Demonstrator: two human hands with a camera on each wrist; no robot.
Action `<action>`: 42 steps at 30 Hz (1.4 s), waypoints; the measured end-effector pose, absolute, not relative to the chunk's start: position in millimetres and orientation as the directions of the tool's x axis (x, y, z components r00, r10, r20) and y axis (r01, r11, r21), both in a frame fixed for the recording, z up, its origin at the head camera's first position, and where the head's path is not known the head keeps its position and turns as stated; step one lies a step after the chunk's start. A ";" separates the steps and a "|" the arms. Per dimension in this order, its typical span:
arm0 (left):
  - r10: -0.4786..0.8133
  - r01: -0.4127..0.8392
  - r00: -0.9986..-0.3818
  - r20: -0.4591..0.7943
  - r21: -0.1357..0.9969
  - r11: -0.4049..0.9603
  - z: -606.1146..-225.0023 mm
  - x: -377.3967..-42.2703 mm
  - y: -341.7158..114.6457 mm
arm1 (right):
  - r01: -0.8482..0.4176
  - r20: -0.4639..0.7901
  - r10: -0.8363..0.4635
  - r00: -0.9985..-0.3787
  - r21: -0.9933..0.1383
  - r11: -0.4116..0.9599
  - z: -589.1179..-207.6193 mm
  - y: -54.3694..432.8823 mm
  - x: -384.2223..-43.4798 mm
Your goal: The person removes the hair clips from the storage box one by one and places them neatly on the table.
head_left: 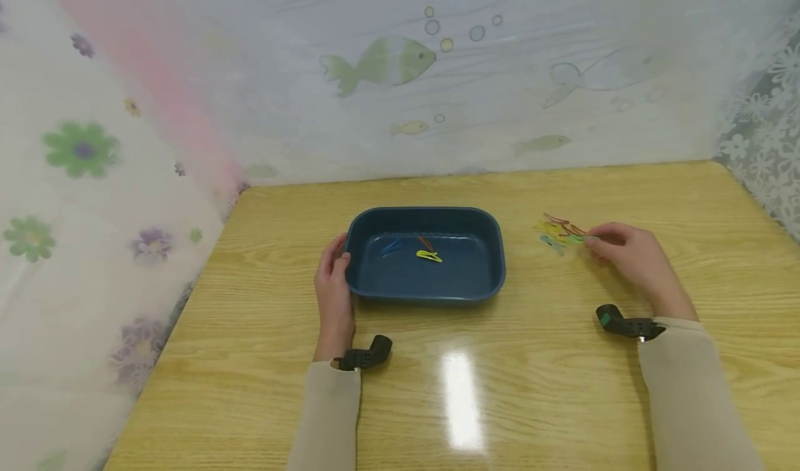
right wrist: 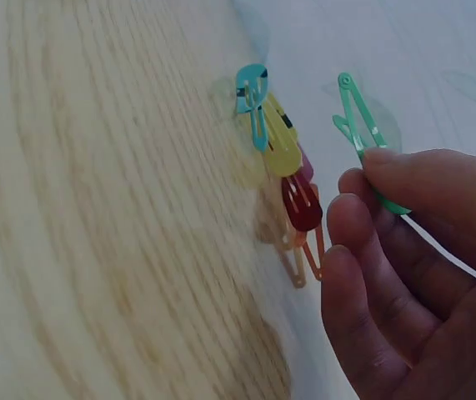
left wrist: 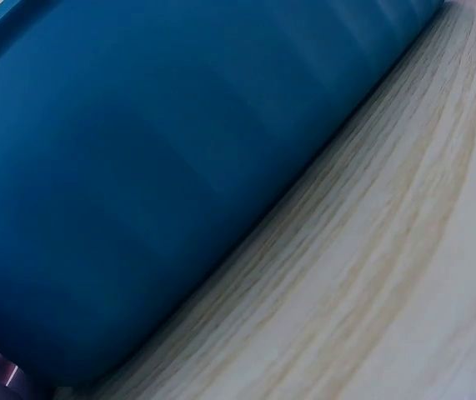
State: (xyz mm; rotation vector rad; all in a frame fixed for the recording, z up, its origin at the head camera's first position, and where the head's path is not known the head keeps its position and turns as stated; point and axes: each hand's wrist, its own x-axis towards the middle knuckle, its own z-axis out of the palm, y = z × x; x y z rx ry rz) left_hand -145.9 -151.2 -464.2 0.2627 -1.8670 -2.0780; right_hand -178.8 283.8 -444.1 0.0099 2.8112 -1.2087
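My left hand (head_left: pixel 334 283) grips the left end of a dark blue basin (head_left: pixel 425 298), the thumb at its rim. In the left wrist view the basin's outer wall (left wrist: pixel 162 167) fills much of the frame. Inside lie a yellow snap hair clip (head_left: pixel 428 255), a red one and blue ones. To the right of the basin, my right hand (head_left: pixel 634 259) pinches a green snap hair clip (right wrist: pixel 366 113) between thumb and fingertip. Close beside it is a small pile of hair clips, with teal (right wrist: pixel 253 87), yellow (right wrist: pixel 283 154), dark red (right wrist: pixel 303 210) and orange ones.
The wooden table (head_left: pixel 531 374) carries the basin and the pile. A sheet printed with fish (head_left: pixel 394 61) hangs along the back edge, and a flowered sheet (head_left: pixel 81 249) is at the left. Black wrist cameras (head_left: pixel 625 324) sit at both sleeves.
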 end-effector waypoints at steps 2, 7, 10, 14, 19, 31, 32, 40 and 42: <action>-0.366 0.125 -0.927 0.087 0.989 -0.083 -464.0 -145.6 -151.8 | 0.036 -0.082 -0.034 -0.996 -0.719 0.694 -444.6 284.7 -179.4; -0.366 0.128 -0.927 0.088 0.988 -0.087 -464.3 -145.6 -152.0 | 0.041 -0.097 -0.037 -0.995 -0.695 0.718 -446.7 286.2 -179.6; -0.365 0.131 -0.926 0.092 0.988 -0.086 -464.2 -145.8 -152.0 | 0.045 -0.105 -0.038 -0.994 -0.689 0.724 -447.7 286.5 -179.1; -0.366 0.130 -0.926 0.092 0.988 -0.081 -464.0 -145.2 -152.5 | 0.052 -0.111 -0.034 -0.993 -0.686 0.726 -448.3 286.6 -178.5; -0.364 0.127 -0.927 0.090 0.989 -0.080 -463.8 -144.4 -153.2 | 0.051 -0.105 -0.027 -0.994 -0.676 0.735 -448.3 286.5 -178.3; -0.358 0.133 -0.929 0.094 0.987 -0.086 -464.1 -145.7 -150.8 | 0.082 -0.113 0.012 -0.994 -0.641 0.763 -450.7 286.3 -178.4; -0.358 0.134 -0.929 0.094 0.987 -0.086 -464.1 -145.8 -150.6 | 0.085 -0.112 0.017 -0.994 -0.639 0.765 -451.1 286.0 -178.6; -0.358 0.127 -0.930 0.088 0.988 -0.088 -464.4 -144.9 -150.9 | 0.099 -0.131 0.019 -0.991 -0.638 0.764 -452.7 282.7 -179.7; -0.353 0.130 -0.931 0.091 0.987 -0.090 -464.1 -144.3 -151.1 | 0.098 -0.136 0.013 -0.991 -0.642 0.760 -452.5 281.9 -179.8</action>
